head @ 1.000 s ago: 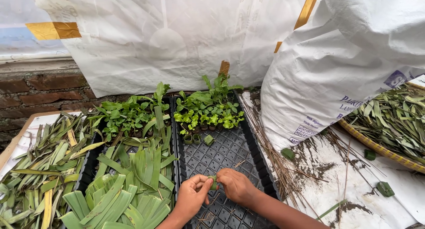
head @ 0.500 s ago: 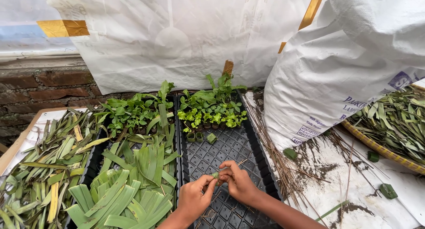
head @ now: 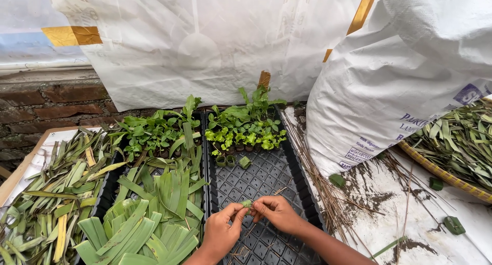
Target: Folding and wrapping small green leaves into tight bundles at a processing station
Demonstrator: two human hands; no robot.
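Two hands are brought together over the black seedling tray point(head: 287, 183), where a small green leaf strip point(head: 247, 203) is pinched between the closed fingertips of the left hand point(head: 221, 230) and the right hand point(head: 275, 213). Seedlings point(head: 246, 134) are seen at twelve o'clock, cut leaves point(head: 154, 213) at nine o'clock.

Bare black tray point(head: 266, 178) grid open ahead, seedlings point(head: 246, 134) behind, sack point(head: 405, 90) crowding right, cut leaves point(head: 154, 213) left

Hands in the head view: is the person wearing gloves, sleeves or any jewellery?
No. Both the left hand and the right hand are bare, with no gloves, rings or watch visible. The forearms are uncovered too; no sleeve shows up to the picture's bottom edge.
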